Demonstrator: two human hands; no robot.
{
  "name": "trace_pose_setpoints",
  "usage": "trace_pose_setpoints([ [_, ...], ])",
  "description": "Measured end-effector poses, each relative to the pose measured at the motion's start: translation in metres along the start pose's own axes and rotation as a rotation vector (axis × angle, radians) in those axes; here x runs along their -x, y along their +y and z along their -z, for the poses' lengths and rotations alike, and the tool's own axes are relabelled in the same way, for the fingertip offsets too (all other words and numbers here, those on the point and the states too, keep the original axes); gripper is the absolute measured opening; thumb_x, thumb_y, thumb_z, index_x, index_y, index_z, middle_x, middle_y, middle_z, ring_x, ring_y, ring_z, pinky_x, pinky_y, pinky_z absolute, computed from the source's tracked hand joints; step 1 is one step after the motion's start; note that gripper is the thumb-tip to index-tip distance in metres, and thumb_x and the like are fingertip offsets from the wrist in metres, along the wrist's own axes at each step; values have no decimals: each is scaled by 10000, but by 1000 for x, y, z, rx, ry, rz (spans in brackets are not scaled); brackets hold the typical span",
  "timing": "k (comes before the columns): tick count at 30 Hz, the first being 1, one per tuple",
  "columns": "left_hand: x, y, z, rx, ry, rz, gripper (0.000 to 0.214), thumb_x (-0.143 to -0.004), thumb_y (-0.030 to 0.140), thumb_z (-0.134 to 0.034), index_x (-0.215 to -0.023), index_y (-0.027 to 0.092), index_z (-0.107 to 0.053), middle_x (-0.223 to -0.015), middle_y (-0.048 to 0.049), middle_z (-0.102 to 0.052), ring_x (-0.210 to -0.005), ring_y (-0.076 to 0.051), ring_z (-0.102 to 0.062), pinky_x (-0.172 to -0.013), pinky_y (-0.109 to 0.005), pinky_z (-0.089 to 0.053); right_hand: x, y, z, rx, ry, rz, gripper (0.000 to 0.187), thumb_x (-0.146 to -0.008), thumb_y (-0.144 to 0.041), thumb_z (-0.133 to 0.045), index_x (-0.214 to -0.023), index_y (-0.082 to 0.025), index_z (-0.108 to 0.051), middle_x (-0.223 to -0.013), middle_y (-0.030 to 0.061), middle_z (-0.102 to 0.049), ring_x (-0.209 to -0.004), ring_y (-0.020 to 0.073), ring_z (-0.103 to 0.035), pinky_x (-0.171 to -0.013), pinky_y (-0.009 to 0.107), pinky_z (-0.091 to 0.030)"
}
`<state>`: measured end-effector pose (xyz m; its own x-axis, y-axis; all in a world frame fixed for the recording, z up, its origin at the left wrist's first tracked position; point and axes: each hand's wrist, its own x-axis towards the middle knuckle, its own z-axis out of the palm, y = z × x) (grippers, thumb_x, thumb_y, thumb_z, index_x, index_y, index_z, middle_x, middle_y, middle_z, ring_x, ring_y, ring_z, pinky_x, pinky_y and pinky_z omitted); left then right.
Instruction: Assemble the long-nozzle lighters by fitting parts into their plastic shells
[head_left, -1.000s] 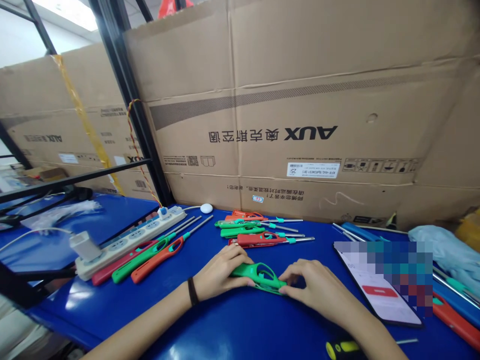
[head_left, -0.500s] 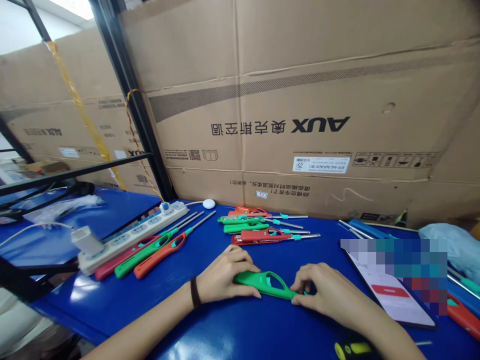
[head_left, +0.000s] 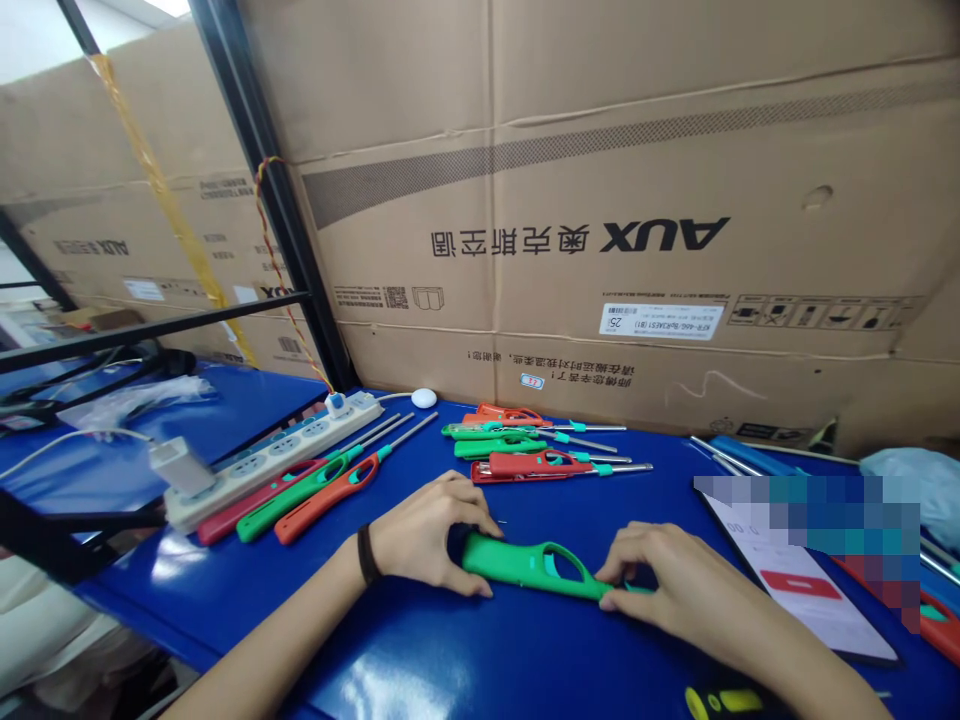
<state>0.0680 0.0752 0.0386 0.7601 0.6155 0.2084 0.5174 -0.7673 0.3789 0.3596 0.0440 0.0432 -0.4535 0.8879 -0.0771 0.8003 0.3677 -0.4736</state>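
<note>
A long-necked gas lighter with a green handle lies across the blue table in front of me. My right hand pinches its narrow front end between thumb and fingertips, hiding most of the tip. Around the handle's broad rear end curves my left hand, thumb and fingers apart, with a gap between palm and lighter. Beyond my hands is a group of red and green lighters, some with their insides showing. Three whole lighters, among them an orange lighter, lie side by side at the left.
A white power strip with a plugged-in charger runs along the left. To the right lies a phone, partly blurred out, beside more lighter parts. A yellow-and-black tool is at the front edge. A large cardboard sheet stands behind.
My left hand has loosened and drawn back left from the lighter's rear end, baring more of the green handle. The right hand keeps its pinch. The view has shifted slightly.
</note>
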Motion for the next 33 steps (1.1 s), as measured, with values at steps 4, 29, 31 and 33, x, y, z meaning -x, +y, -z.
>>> trace_pose_setpoints([
  [4,2,2,8,-50,-18,8,399,-670,523,-761,-929,222,-725,-881,-28,-682,-809,-199,-607,-853,-341,-383,-1,-2,1,24,-4,16,77,-750,-261,-712,-797,-315,-741,-842,-26,-708,-800,197,-641,-699,263,-423],
  [29,2,3,6,-2,13,27,387,-638,415,-818,-933,198,-695,-904,-25,-681,-837,-200,-607,-855,-338,-396,4,3,2,-14,27,-38,81,-703,-267,-755,-776,-300,-742,-866,-19,-704,-829,199,-635,-728,261,-424],
  [31,2,2,6,-4,14,27,394,-648,439,-810,-938,198,-695,-910,-30,-682,-844,-205,-608,-856,-343,-394,4,4,2,-10,30,-45,83,-698,-273,-760,-773,-303,-742,-866,-17,-704,-829,203,-635,-722,263,-425],
  [33,2,2,5,-5,8,29,401,-658,465,-798,-940,197,-697,-918,-36,-684,-848,-210,-611,-851,-345,-395,3,5,0,-8,33,-50,90,-690,-269,-766,-770,-301,-740,-858,-17,-704,-820,203,-635,-711,263,-425],
])
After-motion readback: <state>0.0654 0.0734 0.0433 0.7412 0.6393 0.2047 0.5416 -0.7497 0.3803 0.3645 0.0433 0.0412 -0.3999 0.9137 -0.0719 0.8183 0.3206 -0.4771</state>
